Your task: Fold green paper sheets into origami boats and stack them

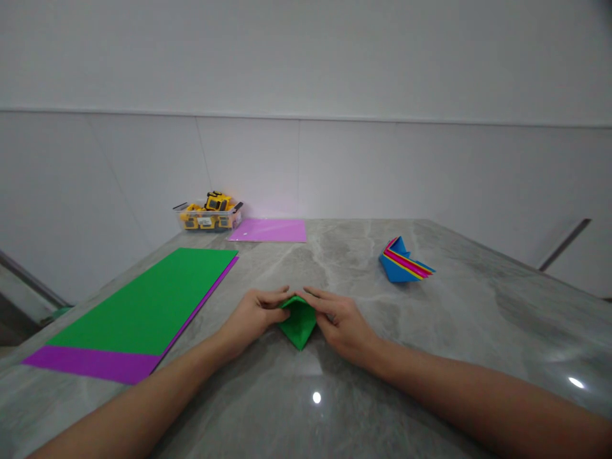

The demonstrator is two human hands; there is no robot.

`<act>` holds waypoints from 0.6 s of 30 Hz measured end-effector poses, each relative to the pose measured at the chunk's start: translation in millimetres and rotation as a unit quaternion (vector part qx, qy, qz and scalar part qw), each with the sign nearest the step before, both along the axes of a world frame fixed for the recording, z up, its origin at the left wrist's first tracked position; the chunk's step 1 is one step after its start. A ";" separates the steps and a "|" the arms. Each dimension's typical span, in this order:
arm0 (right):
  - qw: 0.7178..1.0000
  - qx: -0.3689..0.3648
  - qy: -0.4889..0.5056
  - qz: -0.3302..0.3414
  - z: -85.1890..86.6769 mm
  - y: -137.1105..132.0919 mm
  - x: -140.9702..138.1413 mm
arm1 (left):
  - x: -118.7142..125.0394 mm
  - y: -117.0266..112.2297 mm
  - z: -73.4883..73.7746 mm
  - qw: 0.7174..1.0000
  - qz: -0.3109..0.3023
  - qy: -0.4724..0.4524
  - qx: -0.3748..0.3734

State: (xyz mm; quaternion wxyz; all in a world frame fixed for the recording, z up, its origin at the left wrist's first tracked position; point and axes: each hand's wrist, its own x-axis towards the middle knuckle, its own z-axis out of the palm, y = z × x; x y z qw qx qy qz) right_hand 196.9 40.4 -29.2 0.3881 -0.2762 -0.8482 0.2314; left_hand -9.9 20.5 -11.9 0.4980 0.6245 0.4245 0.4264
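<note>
A small piece of folded green paper (300, 325) stands on the grey table in front of me, its pointed corner toward me and its upper edge bulging open. My left hand (261, 317) grips its left side, the thumb pressed inside the fold and the fingers behind. On the opposite side my right hand (339, 319) pinches the paper the same way, thumb at the right edge. The fingertips of both hands nearly meet at the top. Part of the paper is hidden behind the fingers.
Green paper sheets (153, 299) lie on purple paper (95, 364) at the left. Further back are a pink sheet (272, 230) and a clear plastic box (205, 221) of yellow toy vehicles (217, 202). A blue folded paper piece with coloured stripes (404, 271) rests at right. A white wall (363, 166) stands behind.
</note>
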 end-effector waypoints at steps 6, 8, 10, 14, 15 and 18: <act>0.998 0.003 0.066 -0.004 1.7 1.8 -1.6 | 12.7 -9.6 5.1 0.941 0.032 -0.266 -0.208; 0.996 0.017 0.087 -0.005 1.9 0.7 -1.7 | 11.4 -10.4 7.5 0.918 0.007 -0.317 -0.238; 0.993 0.037 0.110 0.010 1.2 -1.1 -2.2 | 9.6 -10.1 8.9 0.896 -0.025 -0.358 -0.261; 0.982 0.041 0.159 0.094 0.1 -6.2 -5.2 | 12.9 -11.4 8.1 0.916 -0.037 -0.335 -0.216; 0.980 0.035 0.166 0.102 0.6 -7.4 -6.0 | 14.9 -12.3 7.3 0.926 -0.043 -0.320 -0.195; 0.982 0.022 0.172 0.073 3.0 -9.1 -6.9 | 19.7 -14.1 3.8 0.939 -0.079 -0.299 -0.153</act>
